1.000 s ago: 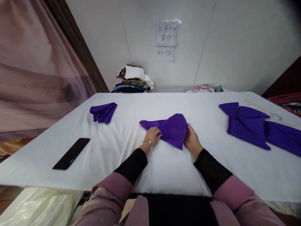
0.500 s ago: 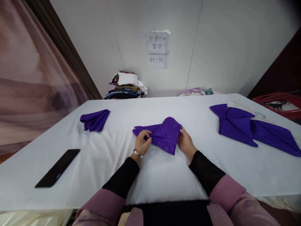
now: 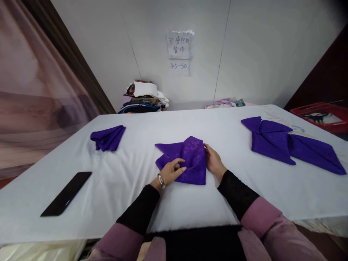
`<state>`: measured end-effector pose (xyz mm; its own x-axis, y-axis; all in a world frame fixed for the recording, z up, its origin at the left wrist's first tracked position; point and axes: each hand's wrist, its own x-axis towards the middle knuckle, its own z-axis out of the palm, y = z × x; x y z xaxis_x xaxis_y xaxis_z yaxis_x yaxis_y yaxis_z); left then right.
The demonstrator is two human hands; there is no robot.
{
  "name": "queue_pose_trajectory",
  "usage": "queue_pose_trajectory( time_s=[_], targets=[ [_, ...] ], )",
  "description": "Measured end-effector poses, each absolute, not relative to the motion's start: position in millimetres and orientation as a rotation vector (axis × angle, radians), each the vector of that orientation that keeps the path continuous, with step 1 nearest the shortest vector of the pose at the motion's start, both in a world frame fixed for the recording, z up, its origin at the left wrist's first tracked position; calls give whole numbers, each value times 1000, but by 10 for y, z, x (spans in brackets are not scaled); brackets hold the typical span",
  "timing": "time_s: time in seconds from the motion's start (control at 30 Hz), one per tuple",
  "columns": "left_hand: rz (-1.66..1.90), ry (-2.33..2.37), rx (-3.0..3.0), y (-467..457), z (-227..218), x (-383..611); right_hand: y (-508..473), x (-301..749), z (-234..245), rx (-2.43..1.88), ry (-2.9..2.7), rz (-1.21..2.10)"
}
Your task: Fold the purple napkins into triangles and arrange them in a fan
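A folded purple napkin [image 3: 196, 156] with a faint sheen pattern lies on the white-covered table in front of me, its layered points facing left. My left hand [image 3: 172, 172], a silver band at its wrist, rests on the lower left part of the cloth with thumb and forefinger apart. At the right edge of the napkin, my right hand [image 3: 214, 159] holds the border near its upper corner; some of its fingertips are hidden by the cloth.
Another folded purple napkin [image 3: 108, 138] lies at the left, with a black flat slab [image 3: 66, 194] nearer me. More folded purple napkins [image 3: 272, 141] lie at the right. Behind the table are piled clothes [image 3: 144, 96] and a red basket [image 3: 323, 125].
My left hand has loosened its pinch and moved slightly right over the napkin. The napkin has flattened and turned, its left points spreading apart. My right hand stays at its edge.
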<state>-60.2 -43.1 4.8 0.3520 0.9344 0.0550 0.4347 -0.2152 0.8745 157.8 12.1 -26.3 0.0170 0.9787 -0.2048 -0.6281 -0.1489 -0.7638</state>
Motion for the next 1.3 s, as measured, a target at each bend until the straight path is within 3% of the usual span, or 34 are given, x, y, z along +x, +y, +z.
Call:
queue_pose_trajectory(
  time_s=[0.23, 0.37, 0.6, 0.73, 1.07, 1.3],
  targets=[
    [829, 1280, 1644, -357, -17, -630, 45, 1524, -216, -806, -827, 1474],
    [885, 1576, 1808, -286, -86, -688, 22, 1516, -228, -915, -967, 1428],
    [449, 1947, 2129, -272, -33, -706, 5, 1521, -242, -1007, -1070, 1389],
    [501, 1987, 2014, -277, -12, -694, -3, 1518, -235, -1030, -1064, 1343],
    [1220, 1912, 1604, -166, 1, -985, 26, 1588, -241, -1103, -1019, 1086],
    [916, 1369, 1365, -216, 6, -955, 77, 1689, -225, -1205, -1018, 896]
  ],
)
